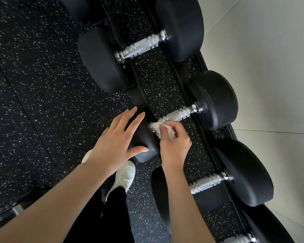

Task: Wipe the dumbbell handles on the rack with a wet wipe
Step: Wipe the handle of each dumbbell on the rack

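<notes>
No brand, label or weight number is showing itself legibly on any of the black heads from where I am looking. My right hand (174, 142) is curling its fingers and thumb round a crumpled white wet wipe (158, 128), and that grip is pressing the wipe onto the near end of the middle dumbbell's handle (180, 115), right where the knurled chrome bar is meeting the near head (141, 137). My left hand (116, 137) is lying released and flat, fingers straight and spread, resting on the outer face of that same near head, with the thumb reaching along its lower edge; it is grasping nothing. The middle dumbbell is sitting across the rack (167, 55), its near head at the front rail and its far head (216, 100) at the back rail, beside the pale wall (270, 58). Further along the rack a larger dumbbell (142, 44) is lying the same way, its chrome handle bare, and nearer to me another dumbbell (209, 183) is lying across the rails with its handle partly hidden behind my right forearm. Under the rack the speckled black floor (33, 85) is showing between the rails, and my white shoe (125, 178) is standing on it just by the front rail, below my left wrist.
</notes>
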Demonstrator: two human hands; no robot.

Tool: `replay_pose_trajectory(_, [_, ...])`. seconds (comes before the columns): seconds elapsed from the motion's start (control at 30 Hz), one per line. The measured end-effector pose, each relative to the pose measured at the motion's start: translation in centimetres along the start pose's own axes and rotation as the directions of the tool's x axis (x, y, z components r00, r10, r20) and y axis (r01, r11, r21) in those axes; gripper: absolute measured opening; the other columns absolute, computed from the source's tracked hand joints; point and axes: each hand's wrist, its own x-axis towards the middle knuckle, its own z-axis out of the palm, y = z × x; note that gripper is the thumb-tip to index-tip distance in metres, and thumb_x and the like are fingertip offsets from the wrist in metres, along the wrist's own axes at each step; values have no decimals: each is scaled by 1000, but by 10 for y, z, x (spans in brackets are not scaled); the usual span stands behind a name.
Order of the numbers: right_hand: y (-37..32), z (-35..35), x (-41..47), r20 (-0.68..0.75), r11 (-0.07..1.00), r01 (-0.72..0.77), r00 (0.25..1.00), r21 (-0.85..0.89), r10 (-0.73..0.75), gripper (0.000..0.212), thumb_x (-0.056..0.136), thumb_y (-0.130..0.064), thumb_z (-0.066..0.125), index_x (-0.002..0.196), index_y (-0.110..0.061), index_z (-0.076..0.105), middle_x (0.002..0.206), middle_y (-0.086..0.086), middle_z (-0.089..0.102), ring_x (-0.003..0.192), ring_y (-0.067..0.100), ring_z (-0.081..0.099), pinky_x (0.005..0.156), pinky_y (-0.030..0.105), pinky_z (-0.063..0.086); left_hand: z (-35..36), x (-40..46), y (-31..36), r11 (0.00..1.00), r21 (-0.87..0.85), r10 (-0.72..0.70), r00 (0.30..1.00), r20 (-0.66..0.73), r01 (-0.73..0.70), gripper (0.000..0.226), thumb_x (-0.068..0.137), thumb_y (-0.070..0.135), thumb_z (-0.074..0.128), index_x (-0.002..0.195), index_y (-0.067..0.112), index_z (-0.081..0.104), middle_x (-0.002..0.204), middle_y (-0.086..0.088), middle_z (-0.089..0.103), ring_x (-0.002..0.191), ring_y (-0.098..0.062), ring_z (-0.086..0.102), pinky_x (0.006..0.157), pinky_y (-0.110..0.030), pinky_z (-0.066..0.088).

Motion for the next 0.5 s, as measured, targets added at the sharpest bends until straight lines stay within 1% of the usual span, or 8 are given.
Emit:
replay_pose_trajectory(0.03, [-3, 4, 3, -19, 997, 69, 997, -44, -70, 8, 78, -9, 70, 80, -16, 67, 75, -9, 67, 67, -2, 59, 64, 2, 38, 0, 0, 0, 1000, -2, 0, 1000, 0, 0, 87, 75, 60, 54, 148, 21, 28, 153, -1, 26, 135, -22, 27, 91, -49, 50])
replay_pose_trajectory(0.1, [-4, 14, 11, -2, 978, 146, 989, -147, -148, 5, 79, -13, 69, 81, -17, 67, 78, -6, 69, 70, 9, 61, 65, 12, 42, -1, 0, 1, 1000, -6, -7, 1000, 3, 7, 86, 75, 60, 52, 148, 22, 27, 153, 0, 26, 136, -23, 28, 90, -48, 50])
replay_pose_trajectory(0.17, [-5, 20, 17, 43, 957, 135, 991, -256, -128, 2, 81, -19, 67, 82, -20, 66, 78, -4, 68, 71, 15, 62, 64, 24, 45, -2, 0, 1, 1000, -3, -13, 1000, 0, 13, 86, 74, 60, 51, 148, 23, 27, 153, 0, 27, 137, -22, 29, 87, -48, 50])
replay_pose_trajectory(0.2, [-5, 21, 19, 71, 942, 117, 992, -314, -100, 1, 82, -22, 66, 83, -22, 66, 78, -4, 68, 71, 16, 61, 62, 26, 44, -2, 0, 2, 1000, -2, -15, 1000, -1, 15, 85, 74, 61, 51, 147, 24, 27, 153, 0, 27, 137, -22, 29, 86, -47, 51])
replay_pose_trajectory(0.3, [-5, 19, 19, 142, 890, 95, 989, -445, -35, 5, 86, -31, 63, 88, -26, 64, 78, -1, 67, 74, 21, 61, 59, 25, 39, -3, -1, 2, 1000, -7, -15, 1000, -1, 15, 85, 74, 61, 50, 147, 25, 27, 153, 1, 28, 137, -21, 29, 86, -47, 51])
replay_pose_trajectory(0.4, [-9, 15, 21, 206, 825, 143, 978, -547, -33, 12, 89, -37, 58, 97, -29, 63, 84, 3, 69, 80, 25, 61, 61, 26, 35, -3, -1, 3, 1000, 6, -20, 1000, 1, 20, 85, 74, 61, 50, 147, 24, 29, 153, 1, 28, 137, -20, 31, 85, -45, 50])
replay_pose_trajectory(0.5, [-14, 12, 26, 247, 772, 184, 968, -608, -37, 17, 91, -39, 55, 103, -29, 61, 88, 7, 68, 85, 29, 61, 64, 28, 35, -4, 0, 3, 1000, 6, -28, 1000, 6, 28, 86, 73, 61, 51, 148, 25, 29, 153, 2, 28, 137, -19, 30, 85, -44, 50])
